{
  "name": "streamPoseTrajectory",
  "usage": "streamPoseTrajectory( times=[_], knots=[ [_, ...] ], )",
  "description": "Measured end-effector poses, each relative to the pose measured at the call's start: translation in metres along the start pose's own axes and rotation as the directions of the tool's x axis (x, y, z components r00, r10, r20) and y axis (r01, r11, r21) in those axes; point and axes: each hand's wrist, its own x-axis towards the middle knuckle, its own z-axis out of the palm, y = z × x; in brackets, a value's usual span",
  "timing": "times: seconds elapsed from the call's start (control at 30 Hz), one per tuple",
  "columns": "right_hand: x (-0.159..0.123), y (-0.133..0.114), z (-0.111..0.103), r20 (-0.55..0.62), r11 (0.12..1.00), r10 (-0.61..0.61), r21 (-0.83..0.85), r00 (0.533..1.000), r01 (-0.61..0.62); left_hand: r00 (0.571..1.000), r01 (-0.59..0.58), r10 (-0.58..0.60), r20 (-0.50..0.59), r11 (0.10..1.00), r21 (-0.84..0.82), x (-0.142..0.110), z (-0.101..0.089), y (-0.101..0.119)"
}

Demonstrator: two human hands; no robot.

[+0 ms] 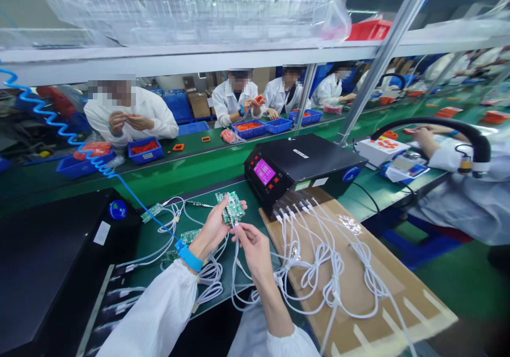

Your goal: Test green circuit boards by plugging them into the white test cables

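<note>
My left hand [215, 224], with a blue wrist strap [190, 257], grips a green circuit board [233, 208] above the bench. At the board's lower edge, my right hand [252, 243] pinches the plug end of a white cable [236, 251]. Whether the plug is fully seated in the board cannot be made out. Other green boards [190, 236] with white cables lie on the bench just left of my left hand. Bundled white cables [211, 282] hang and lie below both hands.
A black tester with a lit screen [265, 172] has several white cables plugged in, running over a cardboard sheet [358, 293]. Another black box [59, 261] stands at left. A coiled blue cord [51, 118] hangs there. Co-workers sit across the belt [187, 171] behind blue bins [145, 151].
</note>
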Motion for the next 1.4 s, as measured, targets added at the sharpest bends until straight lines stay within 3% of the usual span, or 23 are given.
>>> streamPoseTrajectory(
  times=[0.33, 0.77, 1.0, 1.17, 1.23, 1.3, 1.4],
  knots=[
    [-0.002, -0.005, -0.003, -0.021, 1.000, 0.002, 0.030, 1.000, -0.002, 0.993, -0.107, 0.104, 0.060, 0.993, 0.050, 0.002, -0.006, -0.011],
    [0.000, -0.020, -0.009, 0.005, 0.998, 0.061, 0.034, 0.998, -0.061, 0.974, -0.166, 0.138, 0.178, 0.974, 0.153, -0.004, -0.009, -0.011],
    [0.003, -0.022, -0.004, 0.025, 0.996, 0.050, 0.067, 0.998, -0.051, 0.980, -0.177, 0.151, 0.126, 0.956, 0.236, -0.006, 0.000, -0.006],
    [0.000, -0.020, 0.005, -0.003, 0.992, 0.017, 0.125, 1.000, -0.017, 0.967, -0.249, 0.254, -0.021, 0.958, 0.140, -0.002, 0.009, -0.013],
    [-0.001, -0.017, 0.006, -0.032, 0.991, 0.012, 0.135, 0.999, -0.008, 0.953, -0.273, 0.293, -0.080, 0.942, 0.194, 0.000, 0.008, -0.017],
    [-0.003, -0.015, 0.005, -0.075, 0.991, 0.009, 0.133, 0.997, 0.001, 0.907, -0.344, 0.403, -0.119, 0.875, 0.339, 0.002, 0.004, -0.018],
    [-0.003, -0.013, 0.001, -0.124, 0.993, -0.004, 0.113, 0.992, 0.018, 0.806, -0.474, 0.591, -0.008, 0.655, 0.589, 0.004, -0.005, -0.015]
  ],
)
